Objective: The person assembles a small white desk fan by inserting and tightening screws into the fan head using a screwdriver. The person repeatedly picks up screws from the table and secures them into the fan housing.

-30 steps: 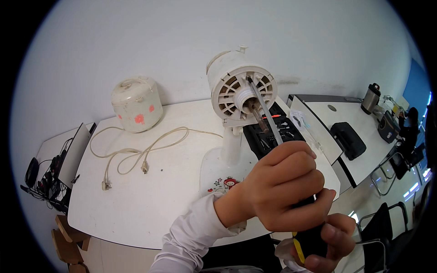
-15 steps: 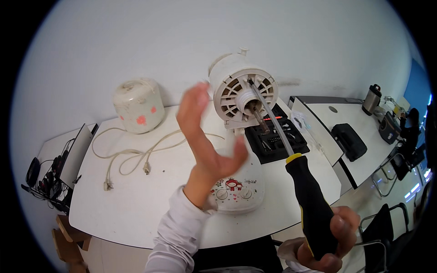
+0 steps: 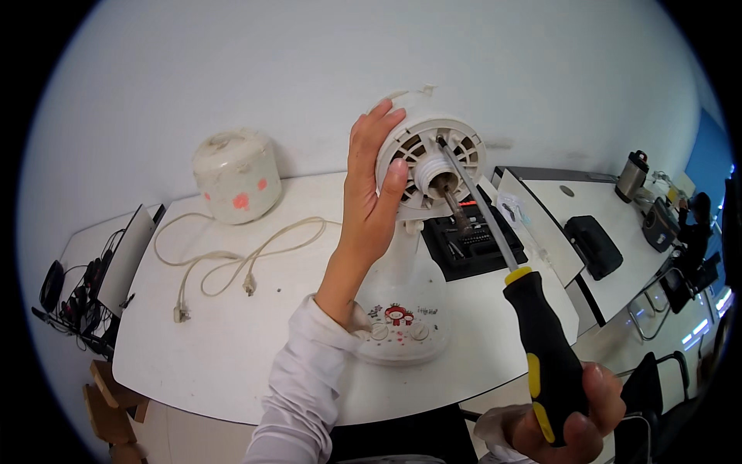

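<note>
Head view looks down on a white table set against a pale wall. Near the table's right edge stands a white fan body, its round base with three small knobs and a little red cartoon print close to the front edge. At the top of its stem sits the round motor housing, slotted with vents, a bare shaft poking out of its middle.

The left hand lies flat against the left side of that housing, fingers straight up along its rim and the thumb pressed on its face; it steadies the housing rather than pinching it. The sleeve on that arm is white.

The right hand, down at the picture's lower right and off the table's front edge, is wrapped tight in a fist round the black-and-yellow handle of a long screwdriver. The steel shank runs up and left, and its tip meets the face of the housing just above the shaft.

Behind the fan, at the right edge, lies an open black tool case. Toward the back left corner sits a cream rice cooker with pink marks, and a pale power cord loops loosely across the middle of the table, its plugs lying free.
</note>
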Motion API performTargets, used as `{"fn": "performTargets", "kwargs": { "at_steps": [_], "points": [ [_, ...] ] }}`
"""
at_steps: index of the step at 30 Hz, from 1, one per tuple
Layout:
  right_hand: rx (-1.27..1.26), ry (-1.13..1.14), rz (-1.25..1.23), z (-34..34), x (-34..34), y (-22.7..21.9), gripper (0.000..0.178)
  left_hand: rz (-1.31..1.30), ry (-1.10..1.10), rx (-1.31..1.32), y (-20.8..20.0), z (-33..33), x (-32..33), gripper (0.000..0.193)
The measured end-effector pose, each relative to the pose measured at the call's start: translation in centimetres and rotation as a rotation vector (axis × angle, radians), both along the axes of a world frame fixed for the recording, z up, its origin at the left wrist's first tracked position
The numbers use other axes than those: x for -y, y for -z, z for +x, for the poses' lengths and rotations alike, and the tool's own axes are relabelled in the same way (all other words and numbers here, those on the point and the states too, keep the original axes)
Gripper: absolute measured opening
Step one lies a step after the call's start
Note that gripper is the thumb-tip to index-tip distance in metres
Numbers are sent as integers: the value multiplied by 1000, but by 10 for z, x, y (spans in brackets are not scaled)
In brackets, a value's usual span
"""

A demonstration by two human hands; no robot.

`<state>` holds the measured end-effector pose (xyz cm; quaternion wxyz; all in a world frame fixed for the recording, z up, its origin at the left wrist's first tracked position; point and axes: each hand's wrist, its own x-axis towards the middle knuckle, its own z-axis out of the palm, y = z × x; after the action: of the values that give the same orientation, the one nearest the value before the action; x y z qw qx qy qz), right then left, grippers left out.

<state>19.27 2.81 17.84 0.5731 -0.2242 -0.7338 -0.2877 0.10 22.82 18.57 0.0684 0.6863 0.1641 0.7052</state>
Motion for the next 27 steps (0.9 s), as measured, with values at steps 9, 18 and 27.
{"fn": "performTargets", "kwargs": {
  "at_steps": [9, 18, 27],
  "points": [
    [-117, 49, 282, -15, -25, 12, 49, 9, -10, 10, 2, 2, 1, 40],
    [22, 97, 455, 5, -30, 16, 47, -7, 21, -78, 1, -2, 5, 57],
    [-755, 336, -134, -63, -5, 20, 55, 2, -26, -175, 0, -10, 11, 65]
  ]
}}
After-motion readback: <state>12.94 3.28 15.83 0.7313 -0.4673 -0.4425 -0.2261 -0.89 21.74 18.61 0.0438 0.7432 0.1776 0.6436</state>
